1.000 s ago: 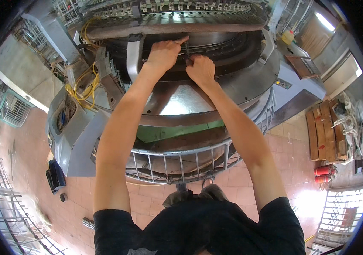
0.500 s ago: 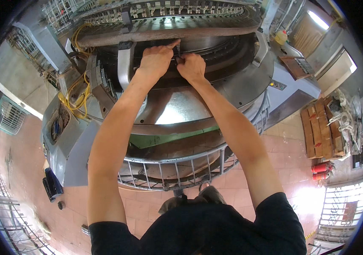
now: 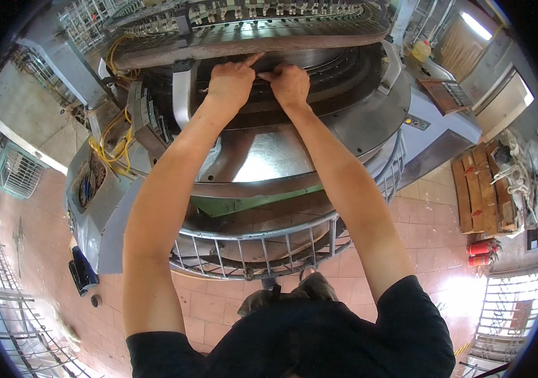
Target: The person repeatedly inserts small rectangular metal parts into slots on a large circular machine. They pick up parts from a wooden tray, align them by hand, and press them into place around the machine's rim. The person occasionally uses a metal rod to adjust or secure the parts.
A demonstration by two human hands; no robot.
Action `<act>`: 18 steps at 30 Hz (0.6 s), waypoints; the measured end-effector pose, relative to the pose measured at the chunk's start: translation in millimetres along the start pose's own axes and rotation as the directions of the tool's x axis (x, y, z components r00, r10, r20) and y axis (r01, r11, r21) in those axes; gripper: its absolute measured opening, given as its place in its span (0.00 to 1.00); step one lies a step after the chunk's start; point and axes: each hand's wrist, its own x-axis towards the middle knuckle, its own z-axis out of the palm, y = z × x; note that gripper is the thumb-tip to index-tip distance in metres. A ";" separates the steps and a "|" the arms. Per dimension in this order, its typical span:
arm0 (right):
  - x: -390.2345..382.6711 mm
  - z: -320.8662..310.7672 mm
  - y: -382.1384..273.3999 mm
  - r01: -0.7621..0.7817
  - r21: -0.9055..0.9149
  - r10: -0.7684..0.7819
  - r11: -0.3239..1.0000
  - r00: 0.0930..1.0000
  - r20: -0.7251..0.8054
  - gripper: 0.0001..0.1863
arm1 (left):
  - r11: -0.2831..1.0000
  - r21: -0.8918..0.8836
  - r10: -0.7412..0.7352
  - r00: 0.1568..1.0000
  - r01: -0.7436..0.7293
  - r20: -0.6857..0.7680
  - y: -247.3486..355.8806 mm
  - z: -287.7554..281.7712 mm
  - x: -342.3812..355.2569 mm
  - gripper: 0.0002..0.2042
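Reaching low, seemingly to clear brown curved metal rim beyond, with half-curled, pointing left hand and nearly pinched right hand over dark ring-shaped metal bed; cannot tell anything held.

Head-worn left fisheye; looks down, forward; forearms near; round machine beyond

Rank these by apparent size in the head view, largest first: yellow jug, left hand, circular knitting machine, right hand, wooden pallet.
1. Circular knitting machine
2. Wooden pallet
3. Left hand and right hand: too alike to rank
4. Yellow jug
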 end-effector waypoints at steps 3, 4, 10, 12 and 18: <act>3.7 -2.3 -2.4 -0.078 0.041 0.077 0.996 0.997 0.023 0.23 | 0.999 -0.006 0.035 0.999 -0.035 0.008 -0.8 -2.1 -1.5 0.23; 4.1 -2.0 -3.3 -0.071 0.014 0.071 0.997 0.997 0.026 0.24 | 0.999 -0.022 0.030 1.000 -0.030 0.000 0.0 -5.2 -2.5 0.21; 7.2 0.9 -3.1 -0.109 0.035 0.104 0.993 0.987 0.125 0.23 | 0.921 -0.357 -0.110 0.983 0.156 0.146 7.3 -45.0 -21.5 0.10; 12.3 0.4 -1.1 -0.180 0.188 0.120 0.965 0.948 0.295 0.16 | 0.717 -0.627 -0.143 0.944 0.305 0.297 3.7 -58.6 -26.4 0.09; 15.8 5.8 5.1 -0.668 0.735 0.201 0.115 0.741 0.641 0.12 | -0.194 -0.812 -0.172 0.796 0.550 0.580 -1.6 -53.6 -33.8 0.09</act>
